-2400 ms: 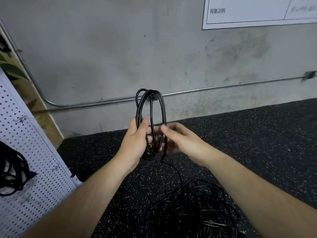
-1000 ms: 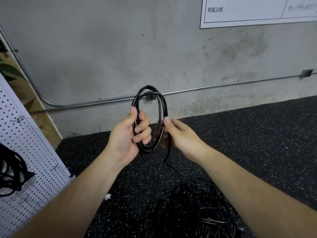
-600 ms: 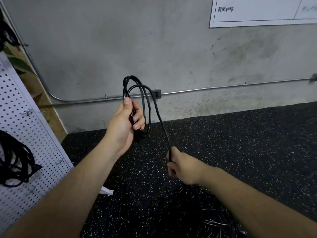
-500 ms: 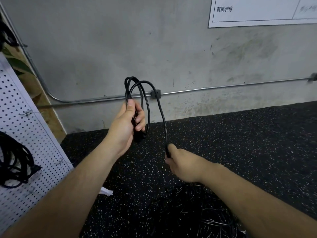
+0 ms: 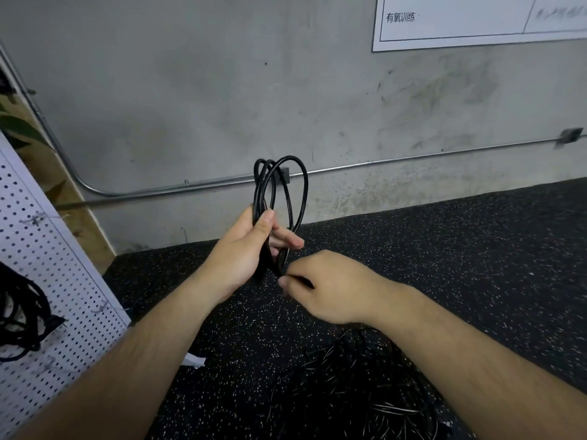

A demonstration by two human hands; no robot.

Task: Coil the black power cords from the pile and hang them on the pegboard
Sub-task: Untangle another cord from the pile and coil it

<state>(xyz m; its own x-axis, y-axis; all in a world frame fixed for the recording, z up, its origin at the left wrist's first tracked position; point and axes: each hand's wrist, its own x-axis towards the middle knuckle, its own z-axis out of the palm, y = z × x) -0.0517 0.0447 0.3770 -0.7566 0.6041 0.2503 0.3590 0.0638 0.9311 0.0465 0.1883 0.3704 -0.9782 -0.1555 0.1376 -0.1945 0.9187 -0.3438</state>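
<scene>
Grey wall (image 5: 190,90) behind, your left grip (image 5: 244,258) clasps the looped cord (image 5: 286,185) upright over the floor (image 5: 476,249); your right grip (image 5: 330,287) pinches its free strand just below. Coiling looks nearly done: wrap that strand in, then reach left to the pegboard (image 5: 63,281).

Premises present as a gym or training-room storage area. Evidence: black speckled rubber floor (image 5: 476,249), bare stained concrete wall (image 5: 190,90) with surface-mounted metal conduit (image 5: 413,157), a posted sheet (image 5: 460,23) headed 有氧训练, and a white pegboard (image 5: 63,281) at left carrying black cords (image 5: 19,315).
</scene>
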